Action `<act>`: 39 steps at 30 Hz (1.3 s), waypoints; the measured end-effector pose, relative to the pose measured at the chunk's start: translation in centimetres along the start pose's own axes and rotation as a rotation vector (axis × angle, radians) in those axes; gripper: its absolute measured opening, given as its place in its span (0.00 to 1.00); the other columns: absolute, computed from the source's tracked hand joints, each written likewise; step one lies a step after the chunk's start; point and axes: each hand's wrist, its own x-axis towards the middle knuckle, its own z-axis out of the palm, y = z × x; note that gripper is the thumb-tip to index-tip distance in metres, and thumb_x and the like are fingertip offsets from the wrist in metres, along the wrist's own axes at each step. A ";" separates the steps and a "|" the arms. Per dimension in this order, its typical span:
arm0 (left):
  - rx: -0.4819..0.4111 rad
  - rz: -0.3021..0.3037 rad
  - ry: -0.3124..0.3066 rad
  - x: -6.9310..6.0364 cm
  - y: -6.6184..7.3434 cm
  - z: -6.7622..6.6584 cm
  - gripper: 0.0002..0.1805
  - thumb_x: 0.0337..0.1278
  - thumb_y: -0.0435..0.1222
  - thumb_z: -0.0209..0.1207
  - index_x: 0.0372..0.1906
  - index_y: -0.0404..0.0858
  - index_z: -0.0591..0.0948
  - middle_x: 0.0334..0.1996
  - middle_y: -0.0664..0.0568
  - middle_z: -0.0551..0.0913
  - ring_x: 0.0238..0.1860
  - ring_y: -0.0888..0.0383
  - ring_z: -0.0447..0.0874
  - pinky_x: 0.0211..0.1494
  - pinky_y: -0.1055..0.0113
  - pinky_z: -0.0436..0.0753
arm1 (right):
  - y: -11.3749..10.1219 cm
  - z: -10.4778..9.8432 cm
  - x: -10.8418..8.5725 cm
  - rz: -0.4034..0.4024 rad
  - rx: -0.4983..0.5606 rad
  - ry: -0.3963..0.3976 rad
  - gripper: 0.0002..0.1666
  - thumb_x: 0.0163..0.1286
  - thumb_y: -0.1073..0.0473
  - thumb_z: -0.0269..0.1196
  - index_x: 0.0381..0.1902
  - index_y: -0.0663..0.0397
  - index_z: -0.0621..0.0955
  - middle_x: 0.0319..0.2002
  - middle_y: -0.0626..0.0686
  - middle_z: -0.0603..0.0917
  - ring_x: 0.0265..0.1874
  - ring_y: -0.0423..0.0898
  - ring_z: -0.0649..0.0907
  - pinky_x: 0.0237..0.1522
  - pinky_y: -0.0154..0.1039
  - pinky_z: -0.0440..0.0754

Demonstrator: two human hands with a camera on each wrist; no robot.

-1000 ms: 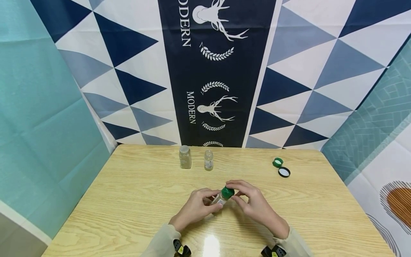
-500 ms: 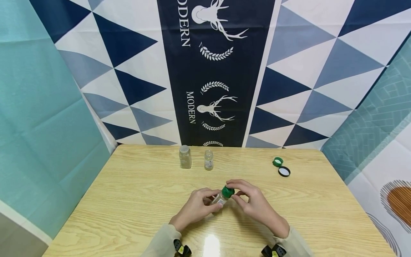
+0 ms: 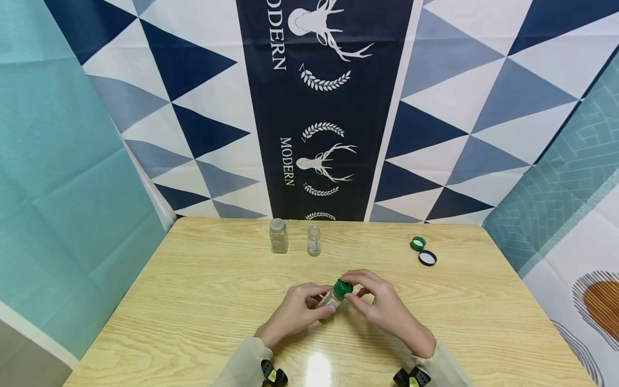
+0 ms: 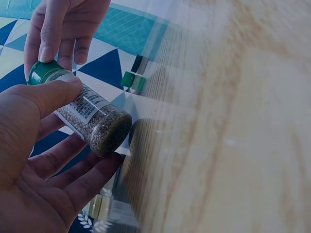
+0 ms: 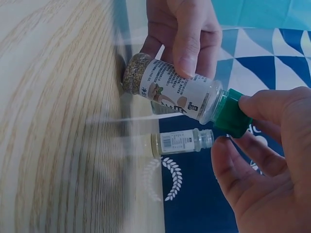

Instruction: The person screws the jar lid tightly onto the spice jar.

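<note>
My left hand [image 3: 296,310] grips the body of a small clear spice jar [image 5: 167,87] above the middle of the table. Brown seed-like grains fill part of it, and a printed white label wraps its side. The jar leans, with its green cap [image 3: 343,288] up and to the right. My right hand [image 3: 382,303] pinches that cap between thumb and fingers. In the right wrist view the thumb lies on the cap's upper edge and a fingertip is beneath it. The left wrist view has the jar's rounded base facing the camera, the left thumb across the label.
Near the table's back edge stand a squarish capless-looking jar [image 3: 279,236] with pale contents and a small clear jar [image 3: 314,241] with a label. At the back right lie a green cap [image 3: 418,243] and a black-rimmed lid [image 3: 427,258]. Patterned cloth [image 3: 319,107] hangs behind the table.
The right thumb has shifted slightly left and up onto the front of the green cap. The left hand and the jar have stayed almost still.
</note>
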 end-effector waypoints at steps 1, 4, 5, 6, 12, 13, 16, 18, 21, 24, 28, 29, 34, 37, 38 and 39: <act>-0.001 0.000 -0.001 0.0 0.0 0.0 0.24 0.66 0.48 0.67 0.64 0.45 0.83 0.48 0.52 0.87 0.46 0.63 0.85 0.47 0.76 0.86 | 0.0 0.0 0.0 0.011 -0.002 -0.002 0.19 0.68 0.68 0.70 0.56 0.53 0.85 0.56 0.56 0.85 0.47 0.49 0.87 0.35 0.33 0.89; -0.003 -0.003 -0.001 0.0 0.0 0.0 0.24 0.66 0.48 0.67 0.64 0.45 0.83 0.48 0.52 0.87 0.46 0.63 0.86 0.46 0.76 0.86 | 0.0 0.0 0.0 0.039 -0.012 -0.006 0.19 0.67 0.65 0.71 0.56 0.53 0.85 0.55 0.54 0.85 0.47 0.47 0.87 0.36 0.33 0.89; -0.003 -0.004 -0.001 0.0 0.0 0.0 0.24 0.66 0.48 0.67 0.64 0.45 0.83 0.48 0.52 0.87 0.46 0.63 0.86 0.46 0.76 0.86 | 0.0 0.0 0.1 0.046 -0.013 -0.008 0.19 0.67 0.64 0.71 0.56 0.52 0.85 0.55 0.54 0.85 0.47 0.47 0.87 0.36 0.33 0.89; -0.003 -0.004 -0.001 0.0 -0.1 0.0 0.24 0.67 0.48 0.67 0.64 0.45 0.83 0.48 0.52 0.87 0.46 0.63 0.86 0.46 0.76 0.86 | 0.0 -0.1 0.1 0.053 -0.016 -0.010 0.19 0.67 0.64 0.72 0.56 0.52 0.85 0.55 0.53 0.85 0.47 0.46 0.87 0.36 0.33 0.89; -0.001 -0.004 0.002 0.0 -0.1 0.0 0.24 0.66 0.49 0.68 0.63 0.45 0.84 0.48 0.52 0.87 0.46 0.63 0.86 0.47 0.76 0.86 | 0.1 -0.1 0.1 0.058 -0.048 -0.011 0.19 0.66 0.63 0.73 0.55 0.52 0.85 0.51 0.51 0.85 0.43 0.45 0.86 0.35 0.33 0.88; -0.002 -0.005 0.003 0.0 -0.1 -0.1 0.24 0.66 0.49 0.68 0.63 0.45 0.84 0.48 0.52 0.87 0.46 0.63 0.86 0.47 0.76 0.86 | 0.1 -0.2 0.1 0.059 -0.058 -0.011 0.20 0.66 0.63 0.73 0.55 0.52 0.85 0.50 0.50 0.85 0.42 0.45 0.85 0.35 0.33 0.88; -0.003 -0.005 0.005 0.0 -0.1 -0.1 0.24 0.66 0.49 0.68 0.63 0.45 0.84 0.48 0.53 0.87 0.46 0.63 0.85 0.47 0.76 0.86 | 0.1 -0.2 0.1 0.067 -0.086 -0.009 0.21 0.64 0.62 0.75 0.55 0.52 0.85 0.47 0.48 0.84 0.41 0.46 0.84 0.36 0.34 0.88; -0.005 -0.007 0.004 0.0 -0.1 -0.1 0.24 0.65 0.48 0.68 0.63 0.45 0.84 0.48 0.53 0.87 0.46 0.63 0.85 0.47 0.75 0.86 | 0.1 -0.2 0.1 0.072 -0.108 -0.010 0.23 0.63 0.61 0.76 0.56 0.52 0.85 0.46 0.48 0.84 0.42 0.48 0.84 0.36 0.35 0.88; -0.005 -0.010 0.004 0.0 -0.1 -0.1 0.24 0.65 0.48 0.69 0.63 0.45 0.84 0.48 0.53 0.87 0.46 0.63 0.85 0.47 0.75 0.86 | 0.1 -0.2 0.1 0.071 -0.118 -0.014 0.27 0.62 0.61 0.76 0.60 0.53 0.83 0.48 0.52 0.83 0.45 0.52 0.85 0.38 0.36 0.88; -0.007 -0.010 0.002 0.0 -0.1 -0.1 0.24 0.65 0.47 0.69 0.63 0.45 0.84 0.47 0.53 0.87 0.46 0.63 0.85 0.47 0.75 0.86 | 0.1 -0.2 0.2 0.049 -0.096 -0.019 0.32 0.61 0.64 0.76 0.63 0.53 0.80 0.55 0.57 0.82 0.51 0.56 0.84 0.42 0.39 0.90; -0.007 -0.001 0.003 0.0 -0.1 -0.1 0.24 0.65 0.47 0.69 0.62 0.44 0.84 0.47 0.52 0.87 0.45 0.63 0.86 0.47 0.75 0.86 | 0.1 -0.2 0.1 -0.012 -0.053 -0.038 0.35 0.61 0.73 0.71 0.67 0.53 0.77 0.64 0.61 0.79 0.60 0.60 0.81 0.48 0.48 0.90; -0.007 0.001 0.004 0.0 -0.1 -0.1 0.24 0.65 0.47 0.69 0.62 0.44 0.84 0.47 0.52 0.87 0.45 0.63 0.86 0.46 0.75 0.86 | 0.0 -0.1 0.1 -0.023 -0.041 -0.046 0.36 0.61 0.76 0.68 0.67 0.53 0.77 0.65 0.61 0.78 0.62 0.60 0.81 0.50 0.49 0.90; -0.009 0.004 0.005 0.1 -0.1 -0.2 0.24 0.65 0.47 0.69 0.62 0.43 0.84 0.47 0.52 0.87 0.45 0.63 0.86 0.46 0.75 0.86 | -0.1 -0.1 0.0 -0.040 -0.014 -0.066 0.40 0.58 0.85 0.55 0.66 0.51 0.78 0.67 0.59 0.78 0.64 0.58 0.80 0.55 0.49 0.88; -0.008 0.003 0.004 0.1 -0.1 -0.2 0.24 0.65 0.47 0.68 0.62 0.44 0.84 0.47 0.52 0.87 0.45 0.63 0.86 0.46 0.75 0.86 | -0.3 -0.1 0.0 -0.037 -0.031 -0.059 0.38 0.59 0.85 0.55 0.63 0.51 0.81 0.66 0.57 0.80 0.64 0.57 0.81 0.57 0.47 0.87; -0.009 0.003 0.004 0.1 -0.1 -0.2 0.23 0.65 0.47 0.68 0.62 0.44 0.84 0.47 0.52 0.87 0.45 0.63 0.86 0.46 0.76 0.86 | -0.3 -0.1 0.0 -0.037 -0.038 -0.055 0.37 0.59 0.85 0.56 0.62 0.52 0.82 0.66 0.56 0.80 0.63 0.57 0.81 0.57 0.46 0.87; -0.009 0.002 0.003 0.1 -0.1 -0.2 0.23 0.65 0.47 0.68 0.62 0.44 0.84 0.47 0.52 0.87 0.45 0.63 0.86 0.46 0.76 0.86 | -0.4 -0.2 0.0 -0.039 -0.045 -0.051 0.36 0.60 0.85 0.57 0.61 0.52 0.82 0.65 0.56 0.81 0.63 0.58 0.82 0.56 0.46 0.87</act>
